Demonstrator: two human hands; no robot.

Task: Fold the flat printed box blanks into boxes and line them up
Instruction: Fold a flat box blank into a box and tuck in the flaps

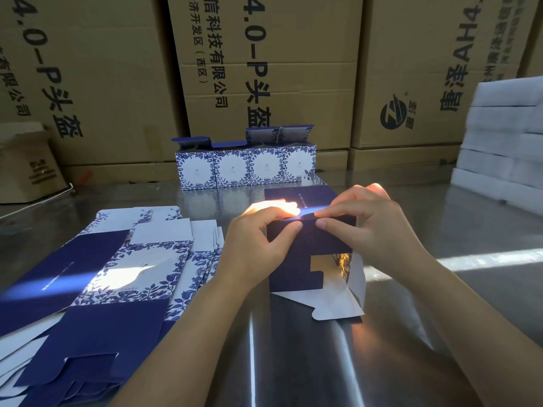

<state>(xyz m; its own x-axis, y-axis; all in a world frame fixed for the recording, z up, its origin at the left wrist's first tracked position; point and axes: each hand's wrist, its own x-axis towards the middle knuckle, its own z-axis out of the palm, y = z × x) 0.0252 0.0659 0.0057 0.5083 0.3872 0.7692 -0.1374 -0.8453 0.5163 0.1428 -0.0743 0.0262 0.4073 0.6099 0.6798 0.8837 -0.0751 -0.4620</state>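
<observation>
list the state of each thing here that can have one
box blank, half folded, lower flaps loose
left hand, pinches the box blank's top fold
right hand, pinches the same fold
row of boxes, four folded, side by side, tops open
stack of blanks, flat, unfolded, fanned
foam slabs, stacked

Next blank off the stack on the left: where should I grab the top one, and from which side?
Probably its white end flap, coming from the right. The top blank lies flat, so its faces offer no purchase; that flap's edge sits proud of the fanned sheets below, nearest the left hand, which now pinches the half-folded box.
</observation>
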